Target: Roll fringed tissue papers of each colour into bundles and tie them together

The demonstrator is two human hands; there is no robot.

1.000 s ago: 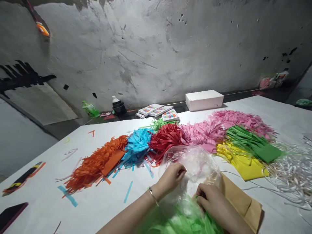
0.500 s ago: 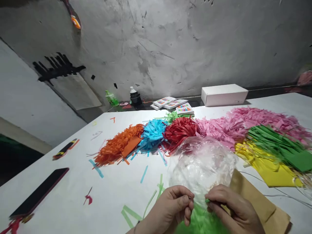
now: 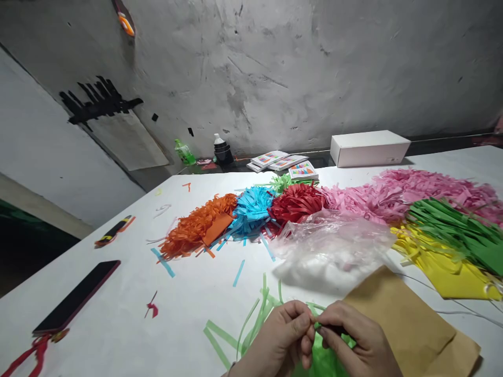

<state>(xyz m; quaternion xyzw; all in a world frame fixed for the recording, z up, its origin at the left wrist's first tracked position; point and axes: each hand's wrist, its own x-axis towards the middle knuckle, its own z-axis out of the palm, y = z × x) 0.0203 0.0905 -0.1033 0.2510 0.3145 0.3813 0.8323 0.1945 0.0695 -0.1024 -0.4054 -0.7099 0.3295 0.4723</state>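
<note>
The person's left hand [image 3: 281, 335] is bare, with a smooth, rounded back, a full, fleshy base to the thumb and slender fingers [image 3: 306, 345] ending in blunt, rounded tips. At its wrist, close to the lower edge of the head view, a thin, dark-looking curved band [image 3: 234, 363] shows; too little of it appears to tell its material or any marking. The person's right hand [image 3: 363, 335] is bare too, with a broad, gently domed back, low, soft knuckles and fingers of similar slim build, narrowing toward the ends. The fingernails on both hands are too small and indistinct to describe.
</note>
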